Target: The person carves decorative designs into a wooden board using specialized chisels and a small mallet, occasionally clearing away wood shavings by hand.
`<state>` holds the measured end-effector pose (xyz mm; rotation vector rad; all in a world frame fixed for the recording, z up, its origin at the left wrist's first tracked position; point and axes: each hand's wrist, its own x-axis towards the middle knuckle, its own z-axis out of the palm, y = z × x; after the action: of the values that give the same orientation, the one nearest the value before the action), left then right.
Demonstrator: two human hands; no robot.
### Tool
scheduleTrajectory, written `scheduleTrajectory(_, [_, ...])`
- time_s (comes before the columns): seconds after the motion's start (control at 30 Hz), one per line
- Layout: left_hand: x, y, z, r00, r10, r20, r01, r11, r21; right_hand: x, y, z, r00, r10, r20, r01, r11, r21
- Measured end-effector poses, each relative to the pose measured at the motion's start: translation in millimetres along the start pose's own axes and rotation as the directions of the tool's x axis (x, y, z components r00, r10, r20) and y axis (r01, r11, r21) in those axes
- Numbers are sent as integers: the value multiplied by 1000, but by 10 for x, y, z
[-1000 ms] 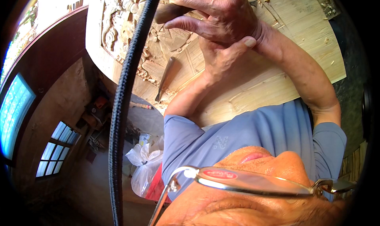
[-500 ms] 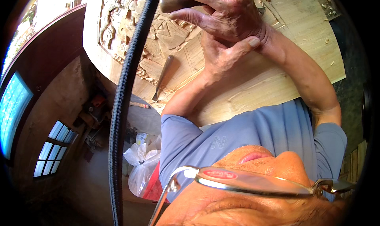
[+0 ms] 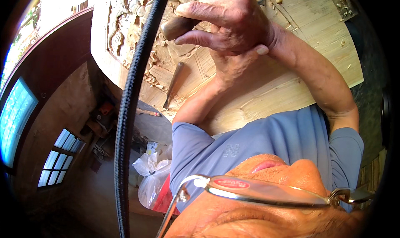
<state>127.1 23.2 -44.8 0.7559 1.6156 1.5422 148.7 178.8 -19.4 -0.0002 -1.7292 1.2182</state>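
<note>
In the head view I see the right hand [image 3: 233, 23] closed on a dark brown, rounded wooden handle [image 3: 178, 28], pinched between thumb and forefinger. The butt of the handle juts out to the left of the grip; the rest of that tool is hidden from me behind the hand. The left hand [image 3: 231, 67] lies just below the grip, partly under the right hand, its thumb across the right wrist. Its fingers are covered, so I cannot tell whether they hold anything.

Beneath both hands is a broad, pale wooden board [image 3: 325, 33], with a raised carved relief [image 3: 125, 13] to the left of the grip. Below the grip, well apart from it, I make out a slender dark-handled chisel [image 3: 174, 83] lying on the board. A black braided cable [image 3: 129, 92] crosses my view left of the grip.
</note>
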Motion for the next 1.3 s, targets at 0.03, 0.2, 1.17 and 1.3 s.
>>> scheduleTrajectory(0.03, [1, -1, 11, 1000, -4, -1, 4, 1000, 0, -6, 38, 44, 998, -24, -58, 27, 998, 52])
scheduleTrajectory(0.2, [3, 62, 84, 999, -32, -36, 27, 989, -143, 77, -37, -55, 999, -9, -53, 10, 1000, 22])
scheduleTrajectory(1.17, [49, 121, -9, 997, -68, 38, 67, 997, 30, -49, -22, -53, 997, 53, 48, -46, 990, -131])
scheduleTrajectory(1.3, [33, 56, -6, 998, -44, 41, 45, 999, -13, 17, -85, -63, 999, 15, 44, -12, 998, -68])
